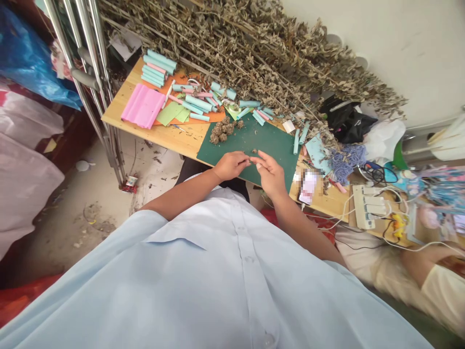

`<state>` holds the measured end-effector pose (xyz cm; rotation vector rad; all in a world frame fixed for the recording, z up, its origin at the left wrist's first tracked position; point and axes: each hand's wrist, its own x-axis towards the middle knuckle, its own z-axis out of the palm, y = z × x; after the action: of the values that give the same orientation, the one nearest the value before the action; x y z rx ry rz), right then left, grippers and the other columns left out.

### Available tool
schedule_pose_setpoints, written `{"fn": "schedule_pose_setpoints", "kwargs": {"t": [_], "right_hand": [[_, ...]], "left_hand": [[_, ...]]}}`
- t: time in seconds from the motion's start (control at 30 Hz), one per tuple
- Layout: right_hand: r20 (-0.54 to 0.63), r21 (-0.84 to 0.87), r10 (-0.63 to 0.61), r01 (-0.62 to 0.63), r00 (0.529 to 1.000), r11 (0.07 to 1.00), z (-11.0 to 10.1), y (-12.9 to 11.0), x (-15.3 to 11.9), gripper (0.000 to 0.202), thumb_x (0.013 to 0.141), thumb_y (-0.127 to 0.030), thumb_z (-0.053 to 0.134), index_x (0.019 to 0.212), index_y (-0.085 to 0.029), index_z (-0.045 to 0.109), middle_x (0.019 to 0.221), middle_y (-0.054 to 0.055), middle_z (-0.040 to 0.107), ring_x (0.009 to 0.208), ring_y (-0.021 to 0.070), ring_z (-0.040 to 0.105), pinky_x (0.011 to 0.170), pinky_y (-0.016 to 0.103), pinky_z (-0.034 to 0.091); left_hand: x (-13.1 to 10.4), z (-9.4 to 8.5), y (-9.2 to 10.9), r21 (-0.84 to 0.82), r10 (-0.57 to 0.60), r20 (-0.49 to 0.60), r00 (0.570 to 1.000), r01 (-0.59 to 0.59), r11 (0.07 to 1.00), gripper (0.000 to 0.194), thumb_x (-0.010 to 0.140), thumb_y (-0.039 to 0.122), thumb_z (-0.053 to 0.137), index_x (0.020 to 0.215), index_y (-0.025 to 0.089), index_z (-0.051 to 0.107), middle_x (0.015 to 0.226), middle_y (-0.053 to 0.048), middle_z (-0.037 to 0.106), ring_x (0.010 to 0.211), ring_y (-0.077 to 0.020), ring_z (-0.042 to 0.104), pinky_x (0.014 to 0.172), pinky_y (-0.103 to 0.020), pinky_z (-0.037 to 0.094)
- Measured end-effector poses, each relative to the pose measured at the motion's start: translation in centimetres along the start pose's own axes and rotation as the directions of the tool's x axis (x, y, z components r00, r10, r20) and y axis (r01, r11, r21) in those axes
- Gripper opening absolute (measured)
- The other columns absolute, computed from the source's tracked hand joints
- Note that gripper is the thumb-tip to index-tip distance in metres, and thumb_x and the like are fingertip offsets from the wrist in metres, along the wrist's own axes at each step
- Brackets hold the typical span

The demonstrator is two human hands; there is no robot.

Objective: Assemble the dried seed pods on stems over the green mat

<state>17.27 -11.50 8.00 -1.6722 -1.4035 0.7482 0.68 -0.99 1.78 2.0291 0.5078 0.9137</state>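
My left hand (231,165) is closed over the near edge of a dark green mat (271,140), its fingertips pinched on something too small to make out. Facing it, my right hand (269,175) has thumb and fingertips brought close to the same spot, its index finger reaching forward. What lies between the fingertips is tiny and partly hidden. Just beyond them a small brown crumbled piece (254,151) rests on the mat. A heap of brown dried clumps (221,130) sits at the mat's left part, further from me.
Long dried leafy stalks (254,53) cover the back. Blue and pink paper rolls (198,103) and a pink sheet stack (143,106) lie left. At right are a phone (308,188), a power strip (364,207) and cables. Metal crutches (90,72) stand left; a person sits at right.
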Motion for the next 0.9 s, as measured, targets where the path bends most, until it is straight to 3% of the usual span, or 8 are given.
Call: {"fn": "schedule_pose_setpoints", "kwargs": {"t": [0.07, 0.17, 0.3, 0.4, 0.47, 0.63, 0.73, 0.9], "right_hand": [[-0.001, 0.169, 0.104, -0.102, 0.995, 0.98, 0.2, 1.0, 0.4, 0.052, 0.098, -0.046, 0.064, 0.145, -0.024, 0.062, 0.126, 0.01, 0.08, 0.118, 0.0266, 0.075, 0.103, 0.049, 0.06], [-0.019, 0.216, 0.14, -0.133, 0.99, 0.967, 0.3, 1.4, 0.4, 0.052, 0.096, -0.049, 0.067, 0.142, -0.024, 0.065, 0.127, 0.011, 0.079, 0.115, 0.0277, 0.077, 0.097, 0.049, 0.063], [-0.021, 0.001, -0.052, 0.052, 0.998, 0.999, -0.1, -0.2, -0.1, 0.047, 0.103, -0.044, 0.059, 0.145, -0.026, 0.063, 0.133, 0.01, 0.077, 0.125, 0.026, 0.072, 0.113, 0.05, 0.056], [0.073, -0.197, -0.245, 0.255, 0.967, 0.947, -0.5, -1.2, -0.2, 0.043, 0.106, -0.038, 0.053, 0.146, -0.027, 0.064, 0.139, 0.009, 0.074, 0.133, 0.0261, 0.068, 0.122, 0.05, 0.049], [0.084, -0.253, -0.289, 0.301, 0.954, 0.92, -0.5, -1.2, -0.2, 0.043, 0.105, -0.037, 0.053, 0.145, -0.027, 0.065, 0.139, 0.009, 0.074, 0.133, 0.0266, 0.068, 0.121, 0.05, 0.05], [-0.084, -0.148, -0.12, 0.107, 0.989, 0.983, 0.5, 1.0, -0.5, 0.047, 0.101, -0.041, 0.06, 0.144, -0.025, 0.065, 0.135, 0.011, 0.075, 0.122, 0.0278, 0.074, 0.107, 0.049, 0.061], [-0.115, -0.004, 0.004, -0.005, 0.993, 1.0, 1.6, 2.4, -0.7, 0.048, 0.095, -0.044, 0.067, 0.138, -0.023, 0.07, 0.13, 0.011, 0.077, 0.116, 0.0282, 0.076, 0.107, 0.051, 0.061], [-0.1, 0.265, 0.128, -0.097, 0.987, 0.959, 3.4, 3.2, -0.6, 0.054, 0.084, -0.045, 0.078, 0.133, -0.024, 0.072, 0.132, 0.012, 0.077, 0.113, 0.0278, 0.077, 0.106, 0.051, 0.061]], "left_hand": [[0.0, 0.0, 0.1, 0.017, -0.001, 0.004, 1.0, 0.001, 1.0, 0.031, 0.106, 0.034, 0.051, 0.096, 0.017, 0.075, 0.092, -0.011, 0.073, 0.089, -0.0217, 0.066, 0.082, -0.033, 0.048], [-0.1, 0.1, 0.0, 0.019, 0.002, 0.009, 1.0, -0.002, 1.0, 0.031, 0.106, 0.034, 0.051, 0.097, 0.018, 0.075, 0.093, -0.011, 0.074, 0.089, -0.0216, 0.067, 0.083, -0.033, 0.049], [-0.1, 0.3, -0.4, 0.009, 0.013, -0.013, 1.0, -0.013, 1.0, 0.031, 0.106, 0.038, 0.052, 0.099, 0.018, 0.075, 0.094, -0.011, 0.074, 0.091, -0.0221, 0.068, 0.084, -0.033, 0.051], [-0.2, 0.3, -0.5, 0.012, 0.018, -0.011, 1.0, -0.017, 1.0, 0.035, 0.107, 0.04, 0.05, 0.097, 0.018, 0.075, 0.091, -0.011, 0.074, 0.089, -0.0218, 0.068, 0.083, -0.033, 0.051], [-0.2, 0.3, -0.6, 0.009, 0.014, -0.008, 1.0, -0.014, 1.0, 0.036, 0.108, 0.04, 0.049, 0.098, 0.018, 0.076, 0.091, -0.011, 0.074, 0.089, -0.0217, 0.069, 0.084, -0.034, 0.053], [-0.6, 0.5, -0.8, -0.031, -0.033, -0.055, 0.998, 0.031, 0.999, 0.034, 0.106, 0.039, 0.056, 0.123, 0.018, 0.075, 0.113, -0.013, 0.078, 0.106, -0.0226, 0.074, 0.097, -0.036, 0.057], [-0.7, 0.4, -0.8, -0.077, -0.084, -0.064, 0.994, 0.079, 0.994, 0.036, 0.105, 0.04, 0.058, 0.126, 0.016, 0.075, 0.116, -0.014, 0.079, 0.109, -0.0227, 0.074, 0.102, -0.037, 0.057], [0.0, -0.2, 0.9, -0.282, -0.261, -0.042, 0.964, 0.239, 0.929, 0.038, 0.101, 0.046, 0.063, 0.12, 0.016, 0.076, 0.098, -0.009, 0.079, 0.076, -0.0159, 0.07, 0.08, -0.031, 0.059]]}}
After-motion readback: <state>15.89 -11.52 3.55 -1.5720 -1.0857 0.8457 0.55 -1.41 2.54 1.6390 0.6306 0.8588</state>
